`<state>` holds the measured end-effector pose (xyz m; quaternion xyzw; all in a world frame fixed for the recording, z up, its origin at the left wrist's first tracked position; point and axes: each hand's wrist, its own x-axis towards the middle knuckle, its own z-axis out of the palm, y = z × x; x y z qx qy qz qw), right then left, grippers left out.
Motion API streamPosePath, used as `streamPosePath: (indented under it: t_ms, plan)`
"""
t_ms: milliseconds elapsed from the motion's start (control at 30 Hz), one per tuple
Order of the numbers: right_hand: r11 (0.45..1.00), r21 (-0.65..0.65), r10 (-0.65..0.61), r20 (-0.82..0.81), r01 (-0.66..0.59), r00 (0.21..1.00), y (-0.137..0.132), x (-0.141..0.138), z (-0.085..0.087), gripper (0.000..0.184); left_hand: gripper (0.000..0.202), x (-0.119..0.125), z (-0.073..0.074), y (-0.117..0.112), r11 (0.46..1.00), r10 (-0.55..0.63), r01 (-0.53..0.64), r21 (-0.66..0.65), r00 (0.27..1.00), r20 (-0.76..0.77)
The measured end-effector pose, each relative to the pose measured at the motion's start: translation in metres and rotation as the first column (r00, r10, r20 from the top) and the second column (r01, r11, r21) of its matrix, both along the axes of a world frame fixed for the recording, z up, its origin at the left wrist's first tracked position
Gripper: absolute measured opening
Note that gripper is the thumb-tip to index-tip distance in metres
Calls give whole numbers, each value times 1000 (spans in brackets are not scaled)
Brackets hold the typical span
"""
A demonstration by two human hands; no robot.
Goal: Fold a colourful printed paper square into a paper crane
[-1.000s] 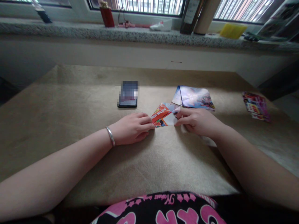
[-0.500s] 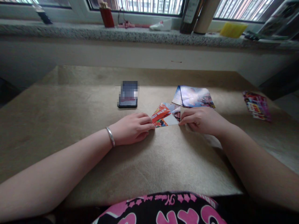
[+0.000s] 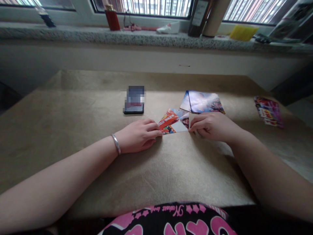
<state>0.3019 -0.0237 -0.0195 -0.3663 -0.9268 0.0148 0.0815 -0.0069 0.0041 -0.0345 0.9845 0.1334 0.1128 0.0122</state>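
Left hand [image 3: 138,135], right hand [image 3: 211,126] pinching printed leaflet [image 3: 174,121], phone [image 3: 134,101] beyond

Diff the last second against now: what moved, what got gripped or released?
The right hand slid rightward along the printed paper, from about its middle to its right edge, uncovering more of the print; it pinches that edge now. The left hand stayed pressed on the paper's left corner. Nothing was released. The phone, the blue sheets behind and the leaflet at the right lie as they did.

Phone [image 3: 134,100] screen blurred out; leaflet [image 3: 174,121] right end hidden under right hand [image 3: 212,126]; print too small to read.
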Motion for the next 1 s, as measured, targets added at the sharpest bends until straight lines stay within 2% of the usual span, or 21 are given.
streamPosePath:
  t_ms: [233,400,467,567,733,1000]
  plan:
    - [998,47,-50,-15,51,999,-3,-3,-2,28,28,0,-1,1,1000,12,-12,-12,1000,-14]
    - [984,172,-24,-146,49,989,-7,-21,-7,26,27,2,-1,0,999,41,-41,-9,999,-21]
    - [988,154,48,-129,-28,991,-9,-32,-10,29,27,4,0,-1,998,62,-62,-11,998,-21]
    - [992,101,89,-87,-80,992,-10,-46,-15,31,28,6,-1,-2,996,82,-82,-25,996,-22]
    - [993,108,59,-53,-53,997,-10,-54,-19,30,26,9,-2,-2,994,96,-96,-59,995,-7]
    - [993,97,70,-48,-65,996,-9,-50,-21,32,27,-1,-1,3,990,35,-36,-133,999,-11]
